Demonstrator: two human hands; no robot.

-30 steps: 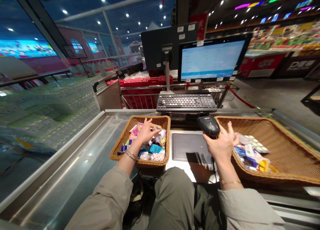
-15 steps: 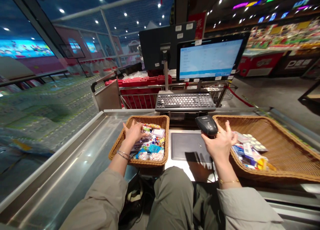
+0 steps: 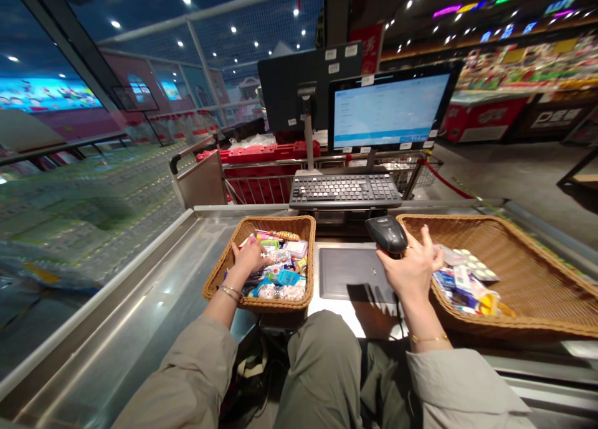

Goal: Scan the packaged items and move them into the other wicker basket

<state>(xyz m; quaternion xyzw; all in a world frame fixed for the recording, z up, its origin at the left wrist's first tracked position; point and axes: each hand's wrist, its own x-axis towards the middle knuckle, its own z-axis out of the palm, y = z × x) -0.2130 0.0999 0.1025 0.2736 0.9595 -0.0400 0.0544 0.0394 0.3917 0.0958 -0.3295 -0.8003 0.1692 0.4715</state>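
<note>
My left hand (image 3: 248, 258) reaches down into the smaller wicker basket (image 3: 208, 289), palm down over the packs. Its fingers are apart and touch the contents near a clear plastic pack (image 3: 279, 255); their tips are partly hidden. Around it lie a bright blue pack (image 3: 288, 278), a pale flat box (image 3: 296, 249) and several small colourful packets. My right hand (image 3: 411, 264) grips a black handheld barcode scanner (image 3: 387, 233), raised above the dark grey plate (image 3: 348, 273) set in the counter. The scanner's head faces left, and its cord hangs below the hand.
At right, a larger wicker basket (image 3: 537, 279) holds several packs, including a blue and white box (image 3: 462, 281). Behind the counter plate stand a keyboard (image 3: 346, 189) and a lit monitor (image 3: 390, 110). A metal counter (image 3: 112, 329) with a raised edge runs along the left.
My left hand has dipped slightly lower into the smaller basket, uncovering more packets at its back. My right hand and the scanner have stayed almost still.
</note>
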